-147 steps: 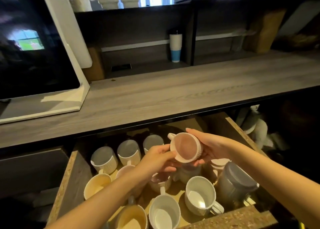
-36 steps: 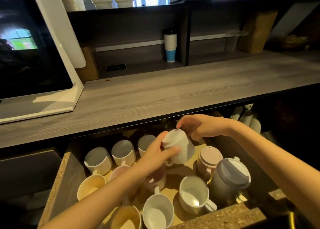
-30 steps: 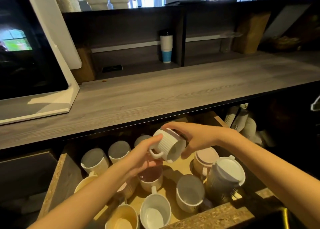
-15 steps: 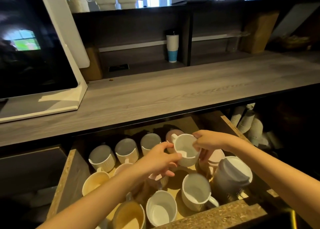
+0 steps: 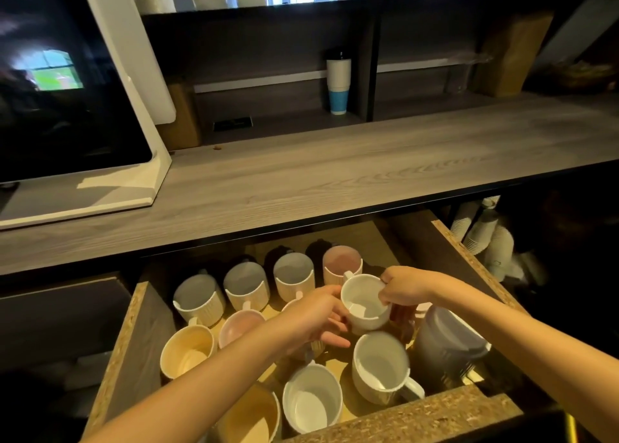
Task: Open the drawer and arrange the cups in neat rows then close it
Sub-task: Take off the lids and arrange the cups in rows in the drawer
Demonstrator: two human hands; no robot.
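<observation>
Drawer [image 5: 134, 335] is pulled out under the grey wood-grain countertop [image 5: 335, 181], full of cups. Right hand [image 5: 407, 285] pinches the rim of a white ribbed mug [image 5: 365, 303] on its right side, fingers curled over the edge. Left hand [image 5: 313, 318] is half open, fingertips against the mug's left wall, thumb near the rim, steadying rather than gripping. Mug is upright, mouth up, handle toward the back, held just in front of the pink cup [image 5: 341, 263] that ends the back row. Can't tell if its base is touching the drawer floor yet.

Back row: three grey-looking ribbed cups [image 5: 246, 287] plus the pink one, reasonably lined up. Middle and front are still loose: a cream mug [image 5: 187, 350], a pale pink cup [image 5: 239, 322], two white mugs [image 5: 311, 399] near the front edge, and a grey lidded jug [image 5: 445, 345] at the right, just beside the held mug.

Step in hand, as I read it: seat this mug as the start or end of a second row. To do it well: lower it straight, keep it level, turn the handle the same way as its neighbours, leave a small gap to the pink cup and the jug so ceramic doesn't knock. Release right pinch only once the base sits flat. Plenty left to sort; drawer closing is still far off.
</observation>
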